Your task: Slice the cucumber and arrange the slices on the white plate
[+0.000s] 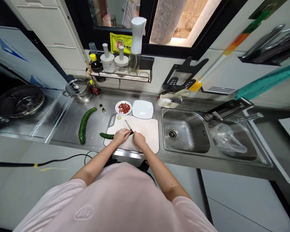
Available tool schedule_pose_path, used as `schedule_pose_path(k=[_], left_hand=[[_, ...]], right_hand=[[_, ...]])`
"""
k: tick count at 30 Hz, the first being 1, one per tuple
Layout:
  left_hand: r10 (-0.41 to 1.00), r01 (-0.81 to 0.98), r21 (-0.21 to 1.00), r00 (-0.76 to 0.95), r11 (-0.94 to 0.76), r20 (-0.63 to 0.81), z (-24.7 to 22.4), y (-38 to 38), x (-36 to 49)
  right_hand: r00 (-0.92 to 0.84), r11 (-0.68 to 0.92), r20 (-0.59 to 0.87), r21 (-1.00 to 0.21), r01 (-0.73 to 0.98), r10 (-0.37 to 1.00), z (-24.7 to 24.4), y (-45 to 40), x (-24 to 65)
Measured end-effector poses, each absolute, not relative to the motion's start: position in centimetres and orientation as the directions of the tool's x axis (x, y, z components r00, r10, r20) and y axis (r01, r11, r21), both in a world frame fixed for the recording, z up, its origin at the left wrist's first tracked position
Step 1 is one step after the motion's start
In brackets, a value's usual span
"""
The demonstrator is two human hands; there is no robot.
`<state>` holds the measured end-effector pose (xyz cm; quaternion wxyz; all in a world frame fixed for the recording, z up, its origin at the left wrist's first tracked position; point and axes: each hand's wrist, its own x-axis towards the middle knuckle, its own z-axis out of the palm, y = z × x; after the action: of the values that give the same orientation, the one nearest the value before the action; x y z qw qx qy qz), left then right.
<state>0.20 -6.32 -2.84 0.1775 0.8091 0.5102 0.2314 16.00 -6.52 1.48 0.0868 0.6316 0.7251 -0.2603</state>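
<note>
Nearest the camera is the person's pink shirt (128,199), its front close to the near edge of the steel counter (70,125). Both arms reach over that edge to a white cutting board (147,130), which lies along the counter's near edge, its right side just beside the left rim of the sink (186,129).

The left hand (121,136) is over the middle of the board, fingers bent and close together on the held cucumber (106,136); its green end sticks out to the left and crosses the board's left edge, while the other end is hidden under the hand. The right hand (139,141), just beside it, has its fingers closed around the dark handle of 1 knife (128,124), the blade slanting toward the board's far left corner. Whether the blade touches the cucumber cannot be told.

Near that far left corner lies 1 pale green slice (119,118). Beyond the board's far edge stand 2 white dishes: a round plate (116,111) of chopped red pieces (124,108) and, to its right, a square plate (142,109). A second, larger cucumber (85,126) lies curved on the counter, left of the board and well apart from it.
</note>
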Motion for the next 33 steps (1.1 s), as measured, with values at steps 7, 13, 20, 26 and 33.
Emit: schedule_pose_path(k=[7,13,20,26,33], left_hand=[[0.908,0.738,0.53,0.369,-0.417,0.199,-3.0,-6.3,0.1],[0.906,0.736,0.532,0.373,-0.419,0.199,-3.1,-6.3,0.0],[0.904,0.732,0.533,0.372,-0.424,0.208,-3.0,-6.3,0.1],[0.903,0.739,0.52,0.371,-0.428,0.217,-2.9,-6.4,0.1],[0.908,0.764,0.492,0.374,-0.416,0.188,-2.4,-6.3,0.1]], right_hand=[[-0.186,0.076,-0.474,-0.242,0.967,0.861,1.5,-7.3,16.4],[-0.164,0.073,-0.479,-0.203,0.977,0.862,1.3,-8.7,17.2],[-0.158,0.068,-0.484,-0.198,0.978,0.861,1.0,-9.9,18.1],[-0.168,0.072,-0.482,-0.21,0.975,0.86,1.1,-10.4,18.7],[-0.175,0.084,-0.468,-0.209,0.974,0.866,1.6,-10.6,19.6]])
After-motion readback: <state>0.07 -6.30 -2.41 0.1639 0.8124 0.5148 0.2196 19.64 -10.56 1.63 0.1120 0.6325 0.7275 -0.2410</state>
